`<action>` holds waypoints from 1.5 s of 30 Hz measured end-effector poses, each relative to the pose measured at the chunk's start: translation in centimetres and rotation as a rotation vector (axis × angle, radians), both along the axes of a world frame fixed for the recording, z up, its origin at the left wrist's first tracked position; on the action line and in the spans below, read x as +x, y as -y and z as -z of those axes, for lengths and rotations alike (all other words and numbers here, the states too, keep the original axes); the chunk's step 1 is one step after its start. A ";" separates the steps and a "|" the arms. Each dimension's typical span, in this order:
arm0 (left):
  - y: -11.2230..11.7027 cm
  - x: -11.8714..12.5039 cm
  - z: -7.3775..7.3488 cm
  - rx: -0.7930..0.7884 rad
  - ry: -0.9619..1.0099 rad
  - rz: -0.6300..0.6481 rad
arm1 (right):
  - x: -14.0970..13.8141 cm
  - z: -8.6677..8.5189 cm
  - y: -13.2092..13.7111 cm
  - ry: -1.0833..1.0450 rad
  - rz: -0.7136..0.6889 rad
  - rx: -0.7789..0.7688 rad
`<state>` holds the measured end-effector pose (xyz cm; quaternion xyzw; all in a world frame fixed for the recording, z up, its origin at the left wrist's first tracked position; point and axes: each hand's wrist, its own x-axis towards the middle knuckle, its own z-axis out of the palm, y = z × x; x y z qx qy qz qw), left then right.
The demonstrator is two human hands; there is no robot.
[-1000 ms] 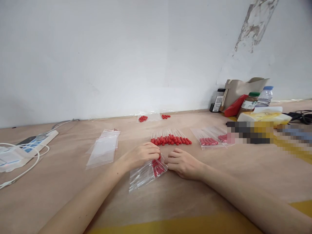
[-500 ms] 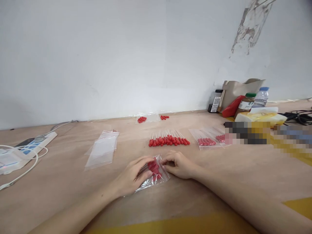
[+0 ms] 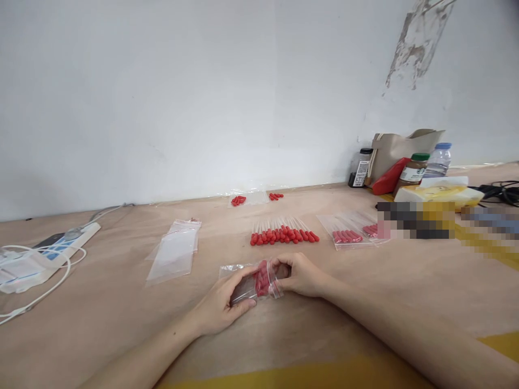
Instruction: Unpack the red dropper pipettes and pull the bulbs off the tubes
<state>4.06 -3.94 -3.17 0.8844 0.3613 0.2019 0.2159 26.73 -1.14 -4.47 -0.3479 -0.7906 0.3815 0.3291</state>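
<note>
A clear zip bag with several red-tipped sticks inside lies in front of me on the brown-covered table. My left hand is curled around the bag's left part, thumb along the near edge and fingers at the far edge. My right hand pinches the bag at its right, zip end; its fingertips are partly hidden. Just beyond my hands lies a row of loose red-tipped sticks, tips toward me. Flat, empty-looking zip bags are stacked to the left.
Filled zip bags lie to the right, partly under a blurred patch. More bagged red tips are by the wall. A power strip with white cables sits at left. A jar, a water bottle and a tissue pack stand back right.
The bag has turned so it lies more level and its red tips sit further right. My left thumb has come off the tips to the near edge; my right fingers now grip the zip end.
</note>
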 end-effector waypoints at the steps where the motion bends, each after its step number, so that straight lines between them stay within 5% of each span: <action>1: 0.0 0.0 0.0 0.002 0.000 0.002 | 0.0 -0.1 0.0 0.013 -0.001 -0.012; 17: 0.0 0.0 -0.1 0.000 0.014 0.023 | -0.6 -0.2 0.6 0.170 -0.033 0.303; 22: 0.0 -0.2 -0.1 -0.012 0.005 0.038 | 0.3 -0.2 0.4 0.017 -0.127 0.082; 28: -0.1 -0.4 -0.1 -0.015 -0.018 0.020 | 3.3 -0.5 -0.3 -0.026 -0.020 -0.084; 34: -0.1 -0.5 0.0 -0.005 -0.036 0.018 | 3.5 -0.3 -0.8 -0.376 -0.194 -0.457; 45: 0.0 -0.5 -0.1 -0.016 -0.005 0.060 | 8.3 -3.5 -2.5 -0.483 0.137 -0.421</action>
